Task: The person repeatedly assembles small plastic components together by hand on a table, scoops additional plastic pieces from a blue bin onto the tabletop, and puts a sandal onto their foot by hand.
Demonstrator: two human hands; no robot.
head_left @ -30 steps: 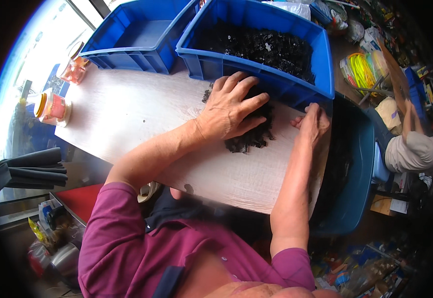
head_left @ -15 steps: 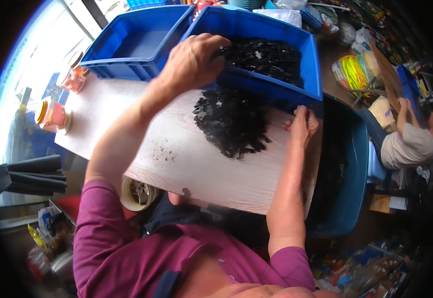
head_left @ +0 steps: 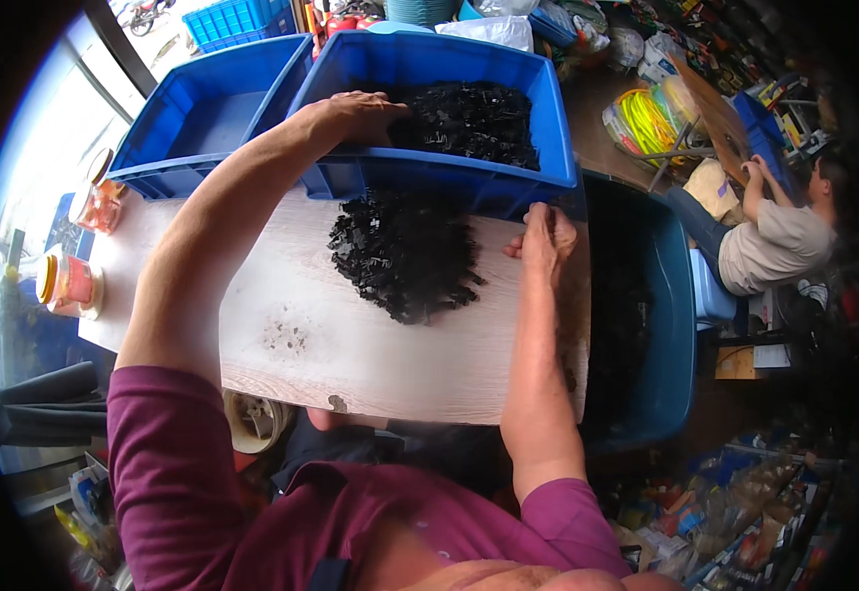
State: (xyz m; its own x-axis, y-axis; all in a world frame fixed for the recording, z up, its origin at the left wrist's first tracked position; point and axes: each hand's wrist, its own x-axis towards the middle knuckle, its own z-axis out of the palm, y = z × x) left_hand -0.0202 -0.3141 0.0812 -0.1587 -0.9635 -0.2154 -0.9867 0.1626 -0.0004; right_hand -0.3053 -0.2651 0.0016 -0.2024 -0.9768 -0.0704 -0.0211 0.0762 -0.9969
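Note:
My left hand (head_left: 363, 116) reaches over the near wall of a blue plastic bin (head_left: 429, 165), fingers stretched out at the left edge of a heap of small black pieces (head_left: 474, 118) inside. Its fingers look apart, and their tips are partly lost against the dark pieces. My right hand (head_left: 548, 236) is curled closed by the bin's near right corner; what its fingers hold, if anything, is hidden. Between my arms, a second pile of black pieces (head_left: 405, 256) lies on the pale wood-grain tabletop (head_left: 370, 364), against the bin's front.
Left of the bin stands another blue bin (head_left: 208, 123). Two lidded jars (head_left: 70, 284) are on the table's left side. A large teal tub (head_left: 668, 325) stands beyond the right edge, and a bucket (head_left: 252, 424) is under the front edge. A person (head_left: 774, 231) sits farther right.
My left hand has lowered toward the black pieces in the bin, its fingers straighter. The whole view has shifted, so the table and bins appear farther left. My right hand stays curled by the corner.

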